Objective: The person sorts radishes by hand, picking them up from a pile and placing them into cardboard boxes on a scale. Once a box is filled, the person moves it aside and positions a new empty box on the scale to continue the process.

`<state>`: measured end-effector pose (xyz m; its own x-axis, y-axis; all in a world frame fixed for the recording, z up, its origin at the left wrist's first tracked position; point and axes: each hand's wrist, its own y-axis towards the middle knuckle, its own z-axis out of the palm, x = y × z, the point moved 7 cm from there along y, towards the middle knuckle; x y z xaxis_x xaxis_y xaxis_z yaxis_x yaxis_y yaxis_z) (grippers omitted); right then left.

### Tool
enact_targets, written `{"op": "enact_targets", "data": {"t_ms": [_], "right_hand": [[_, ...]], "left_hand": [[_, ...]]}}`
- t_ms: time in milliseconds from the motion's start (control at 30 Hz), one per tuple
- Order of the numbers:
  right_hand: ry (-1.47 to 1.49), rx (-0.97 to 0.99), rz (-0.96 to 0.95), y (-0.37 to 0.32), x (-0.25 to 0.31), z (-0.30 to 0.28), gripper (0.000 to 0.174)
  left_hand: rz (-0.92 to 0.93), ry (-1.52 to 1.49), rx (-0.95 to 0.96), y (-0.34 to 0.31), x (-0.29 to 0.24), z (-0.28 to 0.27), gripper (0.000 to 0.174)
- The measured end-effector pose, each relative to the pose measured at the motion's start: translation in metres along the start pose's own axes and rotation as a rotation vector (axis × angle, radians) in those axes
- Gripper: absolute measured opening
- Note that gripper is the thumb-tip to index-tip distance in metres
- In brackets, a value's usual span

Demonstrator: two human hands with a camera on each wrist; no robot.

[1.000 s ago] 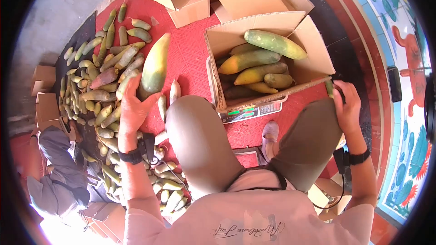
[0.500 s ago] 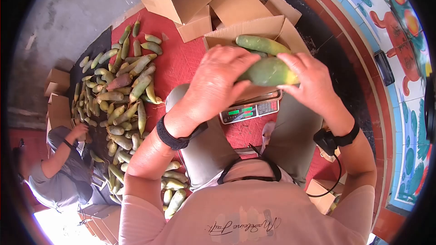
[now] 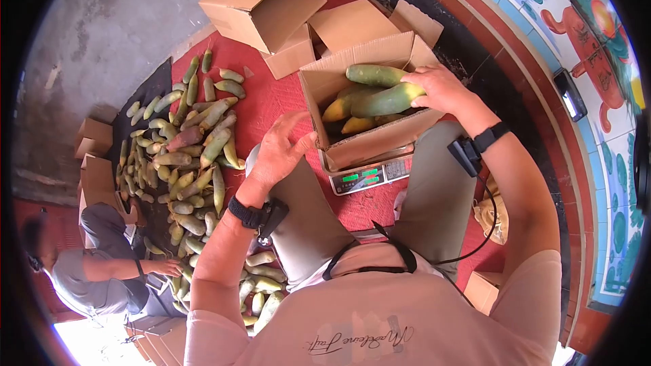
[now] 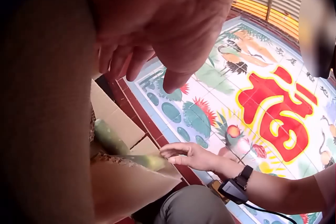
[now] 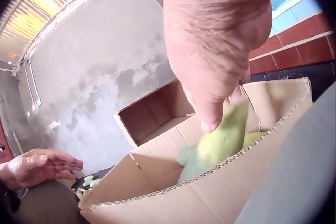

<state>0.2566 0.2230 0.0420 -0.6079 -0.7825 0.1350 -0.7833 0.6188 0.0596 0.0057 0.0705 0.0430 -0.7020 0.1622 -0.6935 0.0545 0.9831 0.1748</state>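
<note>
My right hand [image 3: 444, 89] pinches the yellowish end of a long green radish [image 3: 388, 100] just inside a cardboard box [image 3: 386, 141]. In the right wrist view that radish [image 5: 223, 140] slants down behind the box's near wall, thumb against its side. Other radishes lie under it, and another green radish [image 3: 373, 74] rests along the far side. Left of the box, my left hand [image 3: 279, 152] is held in the air with fingers spread and nothing in it. The box stands on a scale [image 3: 369, 178] with lit green digits.
A large heap of radishes [image 3: 196, 156] covers the floor to the left. Opened cardboard boxes [image 3: 261, 10] stand beyond the filled one. Another person [image 3: 102, 274] sits at the far left, one hand reaching to the heap. A tiled wall [image 3: 590, 61] runs along the right.
The radish first held up in my left hand came over the box between both hands, then went down into it. My left hand has let go and drawn back left; my right still holds it.
</note>
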Motion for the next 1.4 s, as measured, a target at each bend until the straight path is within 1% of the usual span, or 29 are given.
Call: {"op": "enact_targets", "data": {"t_ms": [67,100,133,200,233,267,333,367,433,467,533,567,633,667,733,767,833,867,933,1167,1233,1267,1367,1400], "right_hand": [[-0.021,-0.005,0.092,0.002,-0.011,0.006,0.036],[-0.050,0.021,0.114,-0.001,-0.016,0.004,0.030],[-0.051,0.024,0.117,-0.006,-0.018,0.000,0.030],[0.100,-0.047,0.178,-0.022,-0.026,-0.009,0.026],[0.155,-0.129,0.160,-0.034,-0.029,-0.014,0.024],[0.155,-0.125,0.159,-0.045,-0.029,-0.017,0.024],[0.215,-0.172,0.263,-0.069,-0.031,-0.031,0.022],[0.216,-0.166,0.262,-0.080,-0.032,-0.033,0.022],[0.346,-0.223,0.348,-0.104,-0.039,-0.036,0.020],[0.348,-0.264,0.363,-0.114,-0.037,-0.041,0.020],[0.383,-0.298,0.382,-0.129,-0.035,-0.044,0.019],[0.384,-0.285,0.383,-0.133,-0.033,-0.043,0.019],[0.403,-0.374,0.426,-0.144,-0.035,-0.045,0.018],[0.403,-0.365,0.428,-0.146,-0.036,-0.040,0.018],[0.431,-0.483,0.439,-0.152,-0.038,-0.033,0.018],[0.433,-0.479,0.441,-0.153,-0.035,-0.030,0.018],[0.155,-0.498,0.421,-0.155,-0.023,-0.032,0.017],[0.158,-0.498,0.423,-0.157,-0.023,-0.028,0.017],[-0.139,-0.531,0.326,-0.160,-0.013,-0.029,0.016],[-0.223,-0.603,0.316,-0.188,-0.023,-0.032,0.015],[-0.234,-0.629,0.330,-0.195,-0.028,-0.032,0.015],[-0.227,-0.642,0.340,-0.197,-0.029,-0.031,0.015],[-0.227,-0.711,0.336,-0.202,-0.030,-0.031,0.014],[-0.215,-0.728,0.341,-0.202,-0.031,-0.031,0.013]], "left_hand": [[0.018,0.018,-0.011,0.001,-0.003,-0.002,0.042],[-0.030,-0.028,-0.014,0.000,-0.002,-0.003,0.040],[-0.079,-0.077,-0.016,0.000,-0.001,-0.003,0.039],[-0.073,-0.072,-0.014,0.000,0.002,-0.003,0.038],[-0.067,-0.063,-0.016,0.001,0.003,-0.003,0.037],[-0.070,-0.065,-0.016,0.001,0.005,-0.002,0.037],[-0.087,-0.134,-0.020,0.001,0.008,0.001,0.034],[-0.092,-0.137,-0.019,0.002,0.009,0.001,0.034],[-0.121,-0.236,-0.016,0.002,0.013,0.006,0.034],[-0.137,-0.241,-0.013,0.002,0.016,0.007,0.034],[-0.105,-0.149,-0.024,0.006,0.018,0.009,0.030],[-0.093,-0.123,-0.045,0.007,0.014,0.009,0.030],[-0.108,-0.139,-0.040,0.009,0.016,0.012,0.030],[-0.111,-0.148,-0.039,0.011,0.016,0.014,0.030],[-0.148,-0.162,-0.033,0.012,0.016,0.018,0.031],[-0.149,-0.164,-0.037,0.012,0.016,0.018,0.032],[-0.173,-0.174,-0.037,0.013,0.017,0.019,0.033],[-0.175,-0.172,-0.034,0.012,0.018,0.020,0.033],[-0.212,-0.190,-0.045,0.012,0.022,0.021,0.032],[-0.214,-0.092,-0.056,0.006,0.011,0.013,0.030],[-0.214,-0.172,-0.076,0.003,0.002,0.010,0.029],[-0.205,-0.157,-0.072,0.003,-0.003,0.007,0.029],[-0.190,-0.179,-0.035,0.006,-0.022,0.001,0.030],[-0.194,-0.263,-0.005,0.007,-0.029,-0.001,0.031]]}}
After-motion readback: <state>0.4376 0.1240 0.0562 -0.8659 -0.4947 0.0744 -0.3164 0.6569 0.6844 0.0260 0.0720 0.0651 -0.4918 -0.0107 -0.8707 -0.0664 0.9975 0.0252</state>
